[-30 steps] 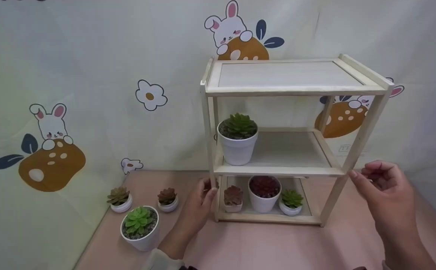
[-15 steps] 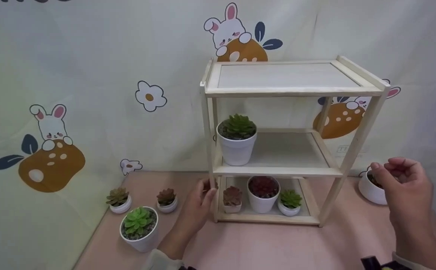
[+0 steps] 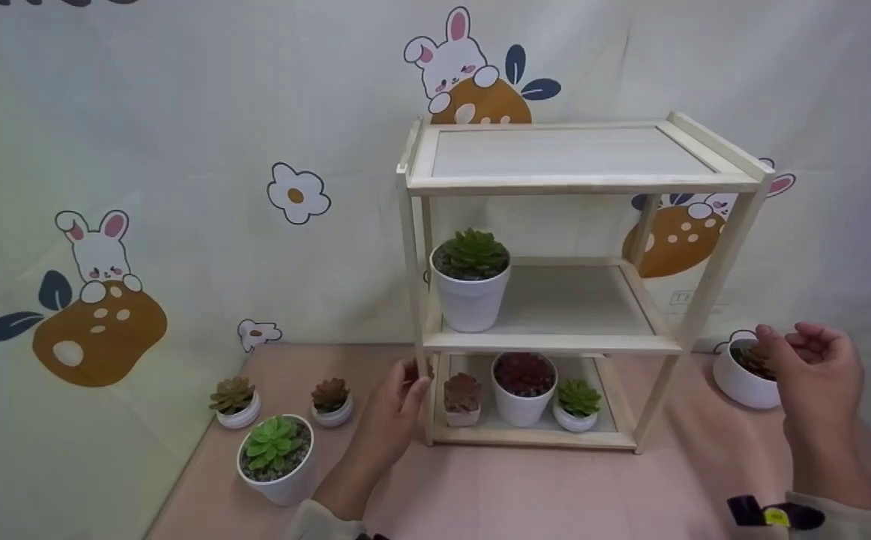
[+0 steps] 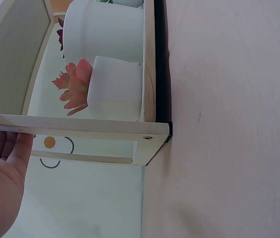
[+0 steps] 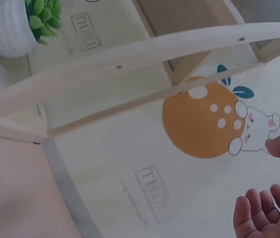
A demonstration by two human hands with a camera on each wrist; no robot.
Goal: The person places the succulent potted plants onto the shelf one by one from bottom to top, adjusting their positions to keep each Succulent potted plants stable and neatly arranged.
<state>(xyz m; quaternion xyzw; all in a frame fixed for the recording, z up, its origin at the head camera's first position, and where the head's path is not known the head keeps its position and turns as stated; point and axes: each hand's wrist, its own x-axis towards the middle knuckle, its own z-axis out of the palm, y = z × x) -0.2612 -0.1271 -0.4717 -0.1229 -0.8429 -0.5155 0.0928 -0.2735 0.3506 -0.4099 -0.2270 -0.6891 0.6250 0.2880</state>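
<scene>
Right cuff [image 3: 859, 521]: pale, with a black-and-yellow strap [image 3: 776, 515] across it.
Tabletop [image 3: 540, 487]: pinkish, carrying the shelf and the loose pots.
Large front pot [image 3: 276, 461]: white, upright, bright green succulent, off to the left.
Left hand [image 3: 396, 412]: pinching the front left post [image 3: 412, 262] between thumb and fingers, just below the middle tier.
Right hand [image 3: 821, 379]: fingers loosely curled, thumb spread away from them, nothing between; outside the shelf's right side.
Wooden shelf [image 3: 585, 184]: three tiers, upright on the tabletop, right of centre.
Lower tier: reddish succulent [image 3: 463, 400] in a square pot, dark red succulent [image 3: 524, 390] in a larger one, small green succulent [image 3: 577, 405], left to right.
Middle tier: large green succulent [image 3: 471, 289] in a white pot, at the left end.
Two small brown succulents [image 3: 331, 403]: white pots, left of the shelf, apart from each other.
Low white pot [image 3: 746, 382]: brownish plant, partly hidden by the right hand; contact unclear.
Backdrop [image 3: 180, 112]: pale, printed with rabbits, orange fruit and flowers.
</scene>
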